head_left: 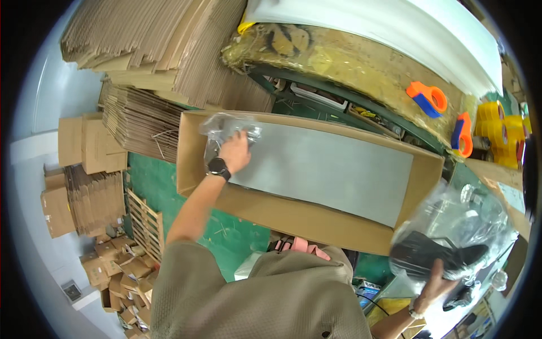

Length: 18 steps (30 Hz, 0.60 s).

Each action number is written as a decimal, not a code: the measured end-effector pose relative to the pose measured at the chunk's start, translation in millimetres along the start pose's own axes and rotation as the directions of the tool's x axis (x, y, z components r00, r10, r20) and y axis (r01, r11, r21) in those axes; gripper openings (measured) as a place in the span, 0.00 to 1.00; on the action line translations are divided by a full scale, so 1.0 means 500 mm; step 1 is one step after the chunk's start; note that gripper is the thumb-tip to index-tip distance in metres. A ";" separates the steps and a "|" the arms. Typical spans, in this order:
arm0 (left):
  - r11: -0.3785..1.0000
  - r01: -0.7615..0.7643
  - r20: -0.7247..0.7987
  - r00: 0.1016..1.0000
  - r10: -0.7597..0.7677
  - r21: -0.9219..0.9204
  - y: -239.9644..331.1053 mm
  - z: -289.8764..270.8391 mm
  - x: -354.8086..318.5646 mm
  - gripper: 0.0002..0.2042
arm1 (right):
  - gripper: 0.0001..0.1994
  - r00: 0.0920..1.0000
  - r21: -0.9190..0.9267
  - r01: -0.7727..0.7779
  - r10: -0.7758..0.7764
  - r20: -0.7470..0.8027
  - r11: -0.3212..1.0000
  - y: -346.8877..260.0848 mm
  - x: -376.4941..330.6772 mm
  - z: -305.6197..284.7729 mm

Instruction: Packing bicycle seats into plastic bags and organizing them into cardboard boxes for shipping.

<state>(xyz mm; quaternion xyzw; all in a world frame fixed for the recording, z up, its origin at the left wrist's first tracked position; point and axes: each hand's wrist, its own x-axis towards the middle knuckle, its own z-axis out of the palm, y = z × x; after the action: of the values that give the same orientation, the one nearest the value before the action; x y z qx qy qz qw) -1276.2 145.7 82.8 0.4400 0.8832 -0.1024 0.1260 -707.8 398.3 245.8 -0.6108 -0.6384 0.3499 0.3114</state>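
Your left hand (236, 151) is stretched out into the long cardboard box (195, 169), at its left end. The fingers are spread flat and press down on a crumpled clear plastic bag (226, 127) that lies in that corner of the box, partly on the grey sheet (333, 169) that covers the box floor. The hand looks to be pushing on the bag rather than closed round it, though the fingertips are hidden in the plastic, so the grasp itself is hard to read. A black watch (218, 167) sits on that wrist.

Your right hand (437, 282) is well outside the box, below its right end. It is closed from underneath on a dark flat part (429, 254) wrapped in a second, larger clear bag (468, 220), which billows up above the hand toward the box's right wall.

Beyond the far long side of the box, stacks of flattened cardboard (169, 56) lean against each other past the left end. Past the right end of that far side, two orange tape dispensers (429, 97) rest on a worn wooden surface, and yellow tape rolls (499, 133) stand just beyond them. To the left of the box, on the floor, small folded cartons (84, 147) are piled in heaps.
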 end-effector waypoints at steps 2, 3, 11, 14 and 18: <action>0.999 -0.027 0.009 1.000 0.026 0.031 -0.004 0.067 0.006 0.22 | 0.37 0.888 -0.029 -0.311 0.301 0.348 0.950 -0.162 -0.010 0.162; 0.999 0.011 -0.056 0.998 -0.008 0.052 -0.017 0.127 0.008 0.18 | 0.35 0.898 0.021 -0.271 0.245 0.366 0.962 -0.209 -0.032 0.262; 0.876 -0.437 0.089 0.883 0.461 -0.202 -0.006 0.204 -0.079 0.12 | 0.30 0.680 -0.143 0.401 -0.189 0.709 0.905 -0.246 -0.093 0.646; 0.741 -0.672 -0.121 0.735 0.667 0.007 -0.077 0.292 -0.121 0.14 | 0.31 0.634 -0.159 0.297 -0.070 0.770 0.942 -0.229 -0.111 0.716; 0.625 -0.735 0.290 0.678 0.675 0.264 -0.208 0.373 -0.121 0.14 | 0.30 0.583 -0.243 0.093 0.145 0.799 0.966 -0.192 -0.128 0.806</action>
<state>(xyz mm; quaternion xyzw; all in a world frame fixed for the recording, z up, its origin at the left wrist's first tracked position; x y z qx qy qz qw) -1299.6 -15.9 -67.6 0.7564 0.5912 -0.2396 0.1450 -1090.5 306.8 100.8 -0.4279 -0.7404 0.5081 -0.1022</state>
